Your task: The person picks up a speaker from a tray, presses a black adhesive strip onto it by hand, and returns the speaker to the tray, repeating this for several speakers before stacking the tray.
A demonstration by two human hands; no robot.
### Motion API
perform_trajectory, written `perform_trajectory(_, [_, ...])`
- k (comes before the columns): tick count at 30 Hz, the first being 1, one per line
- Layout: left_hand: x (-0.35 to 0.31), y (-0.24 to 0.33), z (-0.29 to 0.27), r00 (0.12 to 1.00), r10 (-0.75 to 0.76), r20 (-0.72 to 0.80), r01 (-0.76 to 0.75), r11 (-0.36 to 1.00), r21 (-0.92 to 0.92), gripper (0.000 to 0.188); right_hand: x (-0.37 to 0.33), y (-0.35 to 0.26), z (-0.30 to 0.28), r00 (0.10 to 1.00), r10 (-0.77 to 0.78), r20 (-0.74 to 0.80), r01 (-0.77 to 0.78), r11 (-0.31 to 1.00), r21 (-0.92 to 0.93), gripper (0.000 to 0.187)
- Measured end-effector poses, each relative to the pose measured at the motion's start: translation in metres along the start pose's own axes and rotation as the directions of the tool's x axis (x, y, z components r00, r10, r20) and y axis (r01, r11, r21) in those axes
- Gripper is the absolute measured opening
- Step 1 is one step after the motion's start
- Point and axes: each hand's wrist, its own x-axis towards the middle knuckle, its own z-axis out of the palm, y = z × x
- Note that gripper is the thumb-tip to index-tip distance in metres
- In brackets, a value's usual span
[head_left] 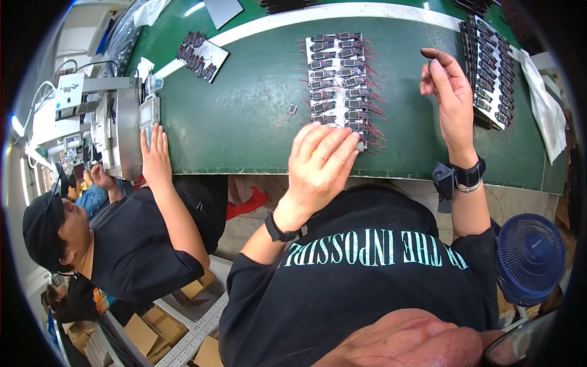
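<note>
A white board (334,110) lies on the green table before me, carrying two columns of small black parts (353,81) with pale-framed faces and thin red wires. My left hand (324,160) is over the board's near end, fingers bent and held together; its fingertips and whatever they grip are hidden among the parts. Raised to the right of the board, my right hand (451,92) has thumb and index finger close together, with something small and dark at the tips that I cannot make out. One loose small square part (292,109) lies left of the board.
A stack of similar filled boards (489,73) sits at the right beside a white cloth (545,107). Another partly filled board (214,58) is at the far left. A co-worker's hand (157,160) touches a metal machine (125,125) at left. A blue fan (531,258) stands at lower right.
</note>
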Motion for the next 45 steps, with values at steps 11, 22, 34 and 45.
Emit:
perform_trajectory(11, [0.052,-0.036,-0.002,0.903,-0.093,0.419,0.024,0.986,0.165,0.065,-0.006,-0.004,0.004,0.996,0.073,0.050,-0.069,0.994,-0.086,0.024])
perform_trajectory(22, [0.056,-0.049,-0.006,0.869,-0.025,0.493,-0.080,0.978,0.192,0.065,-0.006,-0.006,0.006,0.993,0.084,0.080,-0.072,0.988,-0.139,0.025])
perform_trajectory(34, [0.103,-0.095,0.019,0.896,0.019,0.444,-0.131,0.966,0.223,0.062,-0.004,-0.002,0.003,0.994,0.088,0.066,-0.075,0.982,-0.172,0.025])
perform_trajectory(45, [0.101,-0.074,-0.001,0.893,0.021,0.450,-0.144,0.960,0.239,0.055,-0.004,-0.002,0.002,0.996,0.065,0.068,-0.051,0.980,-0.191,0.023])
